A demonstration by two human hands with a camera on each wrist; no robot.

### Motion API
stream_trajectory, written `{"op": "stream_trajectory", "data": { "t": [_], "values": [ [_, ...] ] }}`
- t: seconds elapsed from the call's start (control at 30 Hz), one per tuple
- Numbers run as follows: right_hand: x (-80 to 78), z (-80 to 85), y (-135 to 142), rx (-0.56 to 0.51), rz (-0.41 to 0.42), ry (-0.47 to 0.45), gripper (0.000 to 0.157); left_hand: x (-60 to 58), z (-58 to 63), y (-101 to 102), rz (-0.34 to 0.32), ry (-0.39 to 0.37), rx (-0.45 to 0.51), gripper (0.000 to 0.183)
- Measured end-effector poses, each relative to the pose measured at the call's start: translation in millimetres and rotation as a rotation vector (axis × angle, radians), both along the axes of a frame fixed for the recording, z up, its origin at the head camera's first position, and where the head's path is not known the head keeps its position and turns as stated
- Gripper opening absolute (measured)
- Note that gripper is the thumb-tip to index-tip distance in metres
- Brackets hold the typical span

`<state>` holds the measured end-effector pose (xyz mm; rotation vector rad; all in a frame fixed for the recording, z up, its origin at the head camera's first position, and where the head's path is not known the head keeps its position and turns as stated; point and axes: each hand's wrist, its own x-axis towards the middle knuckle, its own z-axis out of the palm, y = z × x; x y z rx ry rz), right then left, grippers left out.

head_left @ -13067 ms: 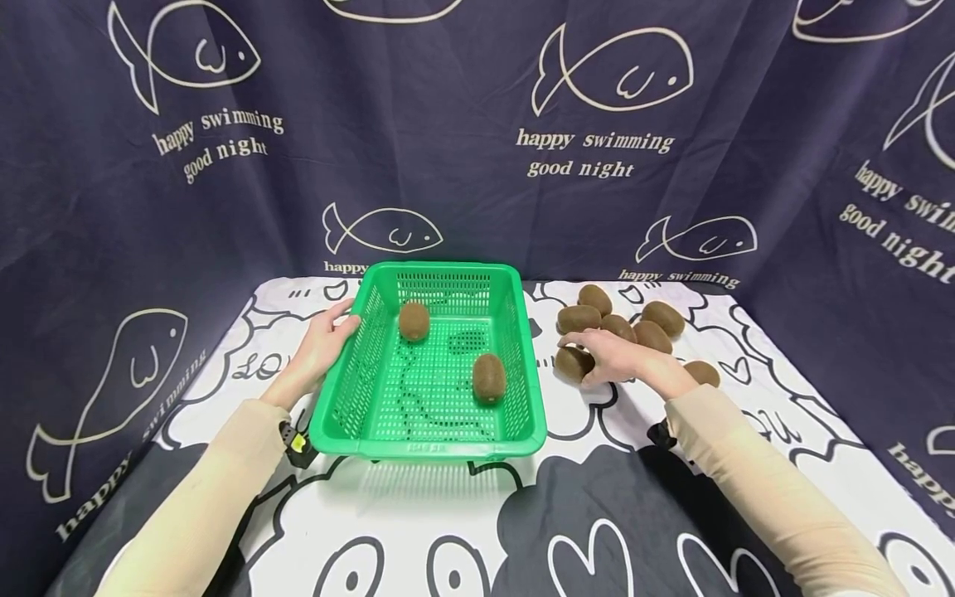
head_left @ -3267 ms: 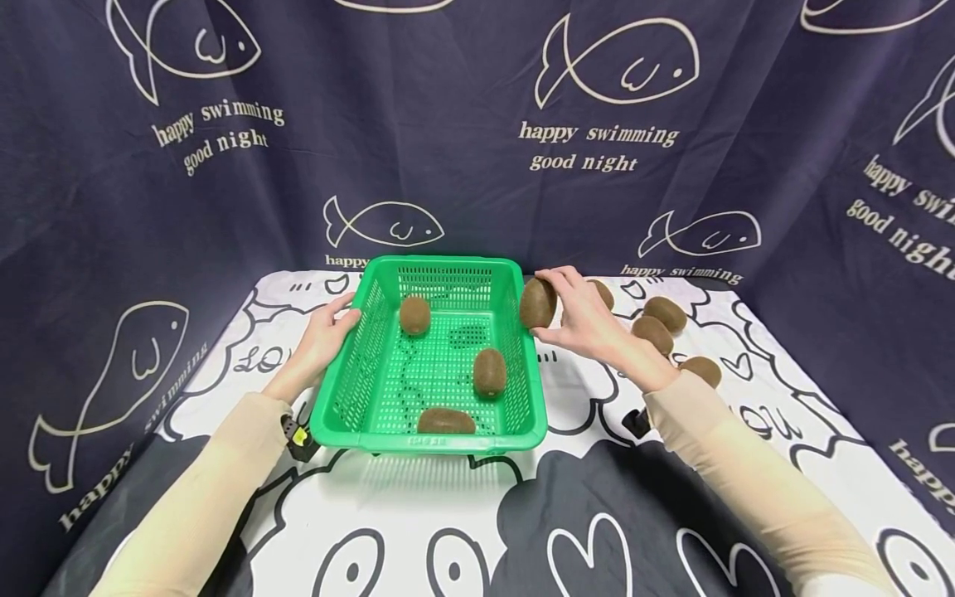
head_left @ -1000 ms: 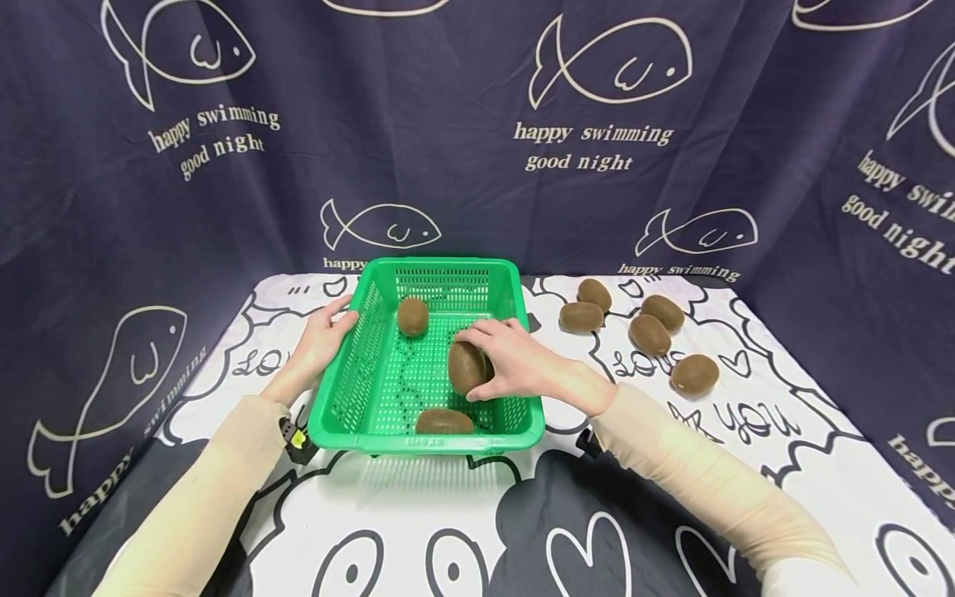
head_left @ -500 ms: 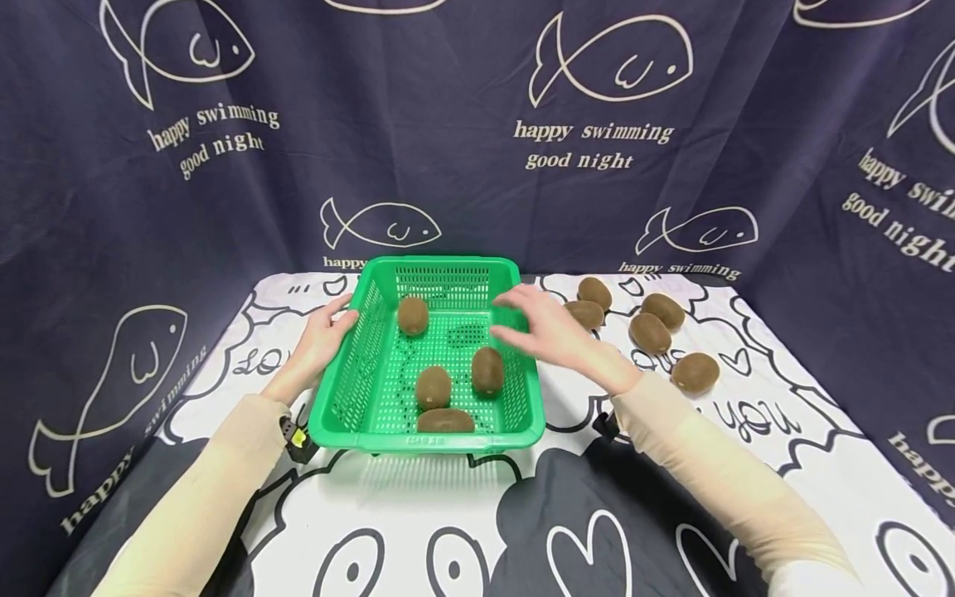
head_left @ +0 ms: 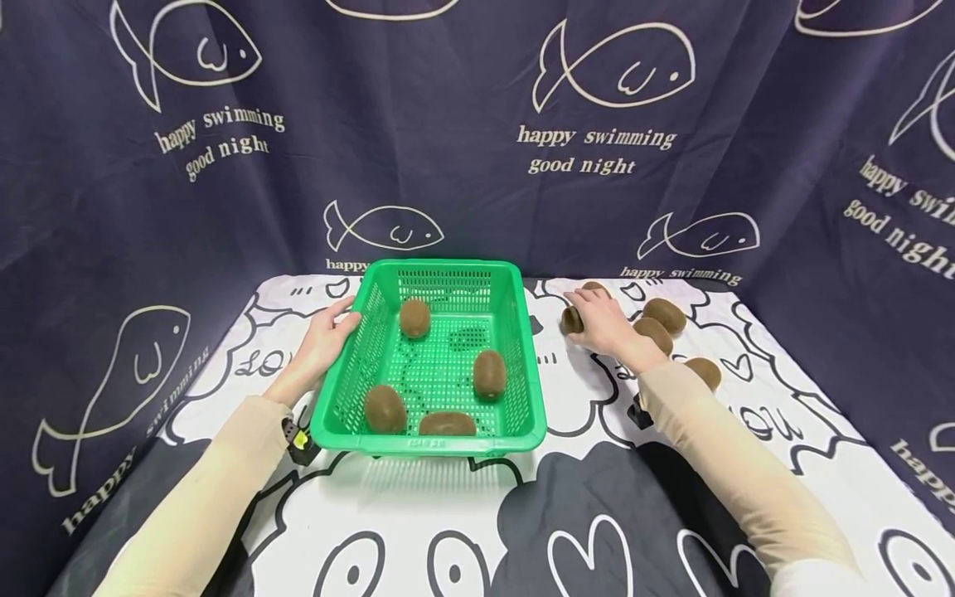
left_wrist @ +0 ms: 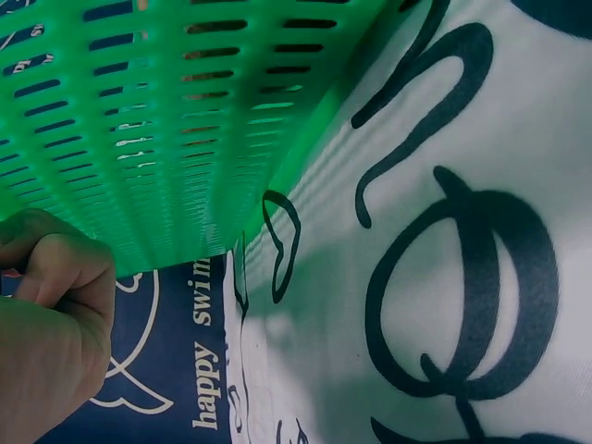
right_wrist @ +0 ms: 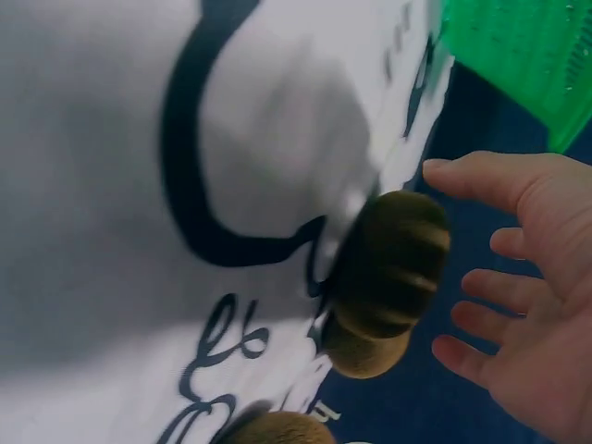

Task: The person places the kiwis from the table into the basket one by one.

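A green plastic basket [head_left: 428,448] stands on the table with several brown kiwis inside: one [head_left: 414,318] near the back left, one [head_left: 489,375] at the right, one [head_left: 385,409] in the front left corner, and one [head_left: 448,424] along the front wall. My left hand [head_left: 321,338] grips the basket's left rim; in the left wrist view that hand [left_wrist: 55,319] has bent fingers at the rim. On the table right of the basket, my right hand [head_left: 603,325] is over a kiwi [head_left: 571,321]. The right wrist view shows the hand's [right_wrist: 532,287] fingers spread, just apart from that kiwi [right_wrist: 396,264].
More kiwis lie on the right of the table: one [head_left: 596,288] behind my right hand, two side by side, a rear one [head_left: 666,316] and a front one [head_left: 652,336], and one [head_left: 704,372] nearer my right sleeve. A dark fish-print curtain [head_left: 477,133] hangs behind the table.
Two more kiwis are in the basket than at first. The last one, released by my right hand, has rolled to the front left corner. That hand has moved right to another kiwi.
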<state>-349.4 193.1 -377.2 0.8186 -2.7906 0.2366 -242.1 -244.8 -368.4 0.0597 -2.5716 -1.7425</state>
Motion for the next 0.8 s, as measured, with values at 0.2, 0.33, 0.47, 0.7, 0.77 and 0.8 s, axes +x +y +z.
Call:
{"op": "stream_trajectory", "data": {
  "t": [0.2,0.33,0.47,0.7,0.77,0.8],
  "values": [
    [-1.6,-7.2,2.2,0.043,-0.057,-0.028,0.075,0.0,-0.8,-0.2,0.0,0.008,0.001,0.055],
    [-2.3,-10.0,2.4,0.043,-0.092,-0.011,0.066,-0.4,-1.4,-0.4,0.001,0.008,0.005,0.055],
    [-1.3,-12.1,3.8,0.017,-0.1,0.007,0.052,-0.7,-1.5,-0.3,-0.002,0.001,0.008,0.055],
    [0.9,-11.1,6.3,-0.01,-0.098,-0.026,0.047,-2.8,-1.8,-1.5,-0.008,-0.004,0.033,0.054],
    [1.6,-10.4,6.8,-0.001,-0.097,-0.032,0.048,-3.5,-1.8,-1.4,-0.011,-0.009,0.042,0.054],
    [2.1,-10.0,7.1,0.004,-0.098,-0.036,0.049,-3.5,-1.9,-1.3,-0.011,-0.011,0.046,0.054]
  ]
}}
